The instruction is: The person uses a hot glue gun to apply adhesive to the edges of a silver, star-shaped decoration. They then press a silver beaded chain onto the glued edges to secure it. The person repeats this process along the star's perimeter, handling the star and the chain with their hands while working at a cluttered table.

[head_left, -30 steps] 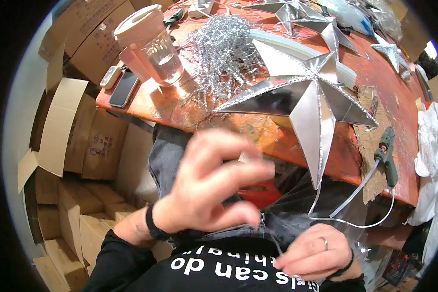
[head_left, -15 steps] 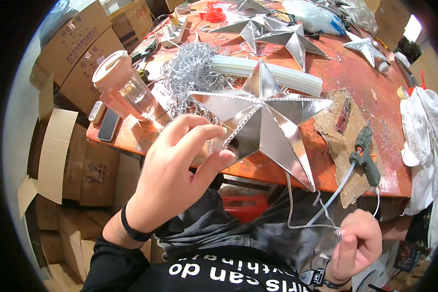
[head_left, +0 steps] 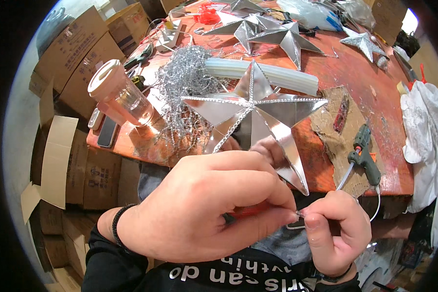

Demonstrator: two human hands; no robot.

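Observation:
In the middle, at the table's near edge, stands a large shiny silver star [head_left: 276, 130]. Beaded silver trim [head_left: 286, 102] runs along several of its ridges. Below the star my left hand [head_left: 214, 204] is closed in a pinch, thumb and forefinger meeting the fingertips of my right hand [head_left: 338, 231], also pinched. Between them shows a tiny piece of silver strand [head_left: 300, 214]; most of it is covered by the fingers. A tangled heap of silver trim [head_left: 185, 80] lies behind, left of the star.
A green glue gun [head_left: 365, 155] rests on torn cardboard [head_left: 328, 129] at the right, beside a red-handled tool [head_left: 341, 114]. Translucent glue sticks [head_left: 263, 73] lie behind the star. To the left stand a lidded cup [head_left: 131, 102] and a phone [head_left: 108, 134]. More silver stars [head_left: 289, 41] sit farther back.
My left hand has left the star's lower left edge and moved down and right to my right hand. My right hand has shifted slightly up and left, still pinching the silver strand.

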